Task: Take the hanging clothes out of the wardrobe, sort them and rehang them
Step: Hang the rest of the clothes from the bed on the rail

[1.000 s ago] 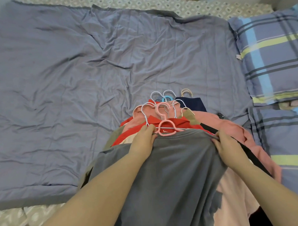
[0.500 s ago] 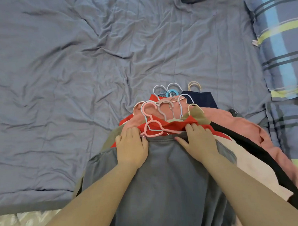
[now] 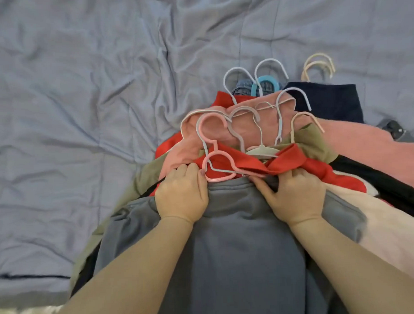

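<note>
A pile of clothes on hangers lies on the bed. On top is a grey shirt (image 3: 239, 249) on a pink hanger (image 3: 215, 156). My left hand (image 3: 181, 195) grips the shirt's left shoulder beside the hanger's base. My right hand (image 3: 294, 196) pinches the right side of the grey collar between thumb and fingers. Under the shirt lie a red garment (image 3: 295, 163), a pink garment (image 3: 247, 129), an olive one (image 3: 311, 141), a navy one (image 3: 328, 103), a black one (image 3: 378, 181) and a cream one (image 3: 391, 232). Several hanger hooks (image 3: 268, 67) fan out past the pile.
A wrinkled blue-grey blanket (image 3: 82, 114) covers the bed to the left of the pile and beyond it. A small dark object (image 3: 394, 126) lies on the blanket at the right edge, beside the pink garment.
My right hand has come in from the shirt's right shoulder to the collar, and my left hand has shifted a little left of the hanger. The view has closed in on the pile.
</note>
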{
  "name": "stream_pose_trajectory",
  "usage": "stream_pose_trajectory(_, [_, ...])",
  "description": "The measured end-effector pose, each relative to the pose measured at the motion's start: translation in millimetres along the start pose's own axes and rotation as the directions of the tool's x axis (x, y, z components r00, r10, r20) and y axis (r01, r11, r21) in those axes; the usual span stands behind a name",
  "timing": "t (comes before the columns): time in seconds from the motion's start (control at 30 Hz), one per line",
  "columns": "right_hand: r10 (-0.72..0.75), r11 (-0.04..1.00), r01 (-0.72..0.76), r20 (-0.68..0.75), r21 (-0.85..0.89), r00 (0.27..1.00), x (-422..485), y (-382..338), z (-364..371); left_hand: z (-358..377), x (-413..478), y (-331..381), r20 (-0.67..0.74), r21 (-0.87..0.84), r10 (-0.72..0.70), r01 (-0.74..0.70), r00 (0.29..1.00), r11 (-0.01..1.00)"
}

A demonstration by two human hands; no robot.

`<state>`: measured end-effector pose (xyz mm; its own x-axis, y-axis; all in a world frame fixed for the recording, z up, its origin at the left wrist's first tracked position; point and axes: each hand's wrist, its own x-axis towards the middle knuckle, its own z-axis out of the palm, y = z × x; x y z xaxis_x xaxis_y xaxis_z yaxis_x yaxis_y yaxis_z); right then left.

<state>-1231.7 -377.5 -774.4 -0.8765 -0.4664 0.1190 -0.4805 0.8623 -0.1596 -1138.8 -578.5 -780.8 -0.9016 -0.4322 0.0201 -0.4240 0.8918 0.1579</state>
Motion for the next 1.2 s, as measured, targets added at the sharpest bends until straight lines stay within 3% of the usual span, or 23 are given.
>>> stream_pose_trajectory(0.47, [-0.013,1.0,0.012,-0.061,-0.017,0.998,0.1,-0.5,-1.3,2.6,-3.2,2.7,-0.081,0.004,-0.004,0.004,0.997,1.0])
stream_pose_trajectory(0.63, [0.026,0.997,-0.019,0.088,-0.081,0.996,-6.4,-11.3,-40.4,-39.4,-11.9,4.5,0.007,-0.034,-0.009,0.009,1.0,0.999])
stream_pose_trajectory(0.8, [0.141,0.989,-0.147,0.181,0.015,0.973,-50.0,-38.8,-127.9,-135.8,-53.8,-4.9,0.124,-0.147,0.126,-0.107,0.984,0.983])
stream_pose_trajectory(0.93, [0.054,0.998,-0.059,0.198,0.02,0.979,-44.6,-62.3,-236.4,-252.2,-66.8,-16.0,0.201,-0.277,0.36,-0.3,0.911,0.913])
stream_pose_trajectory(1.03, [-0.011,0.999,0.016,0.18,-0.028,0.984,-28.4,-84.4,-326.6,-339.8,-66.7,-17.9,0.254,-0.37,0.364,-0.258,0.896,0.892])
stream_pose_trajectory(1.2, [0.004,1.0,-0.003,0.05,-0.03,0.999,-24.0,-130.9,-464.5,-469.6,-75.2,-20.6,0.09,-0.453,0.317,-0.245,0.944,0.857])
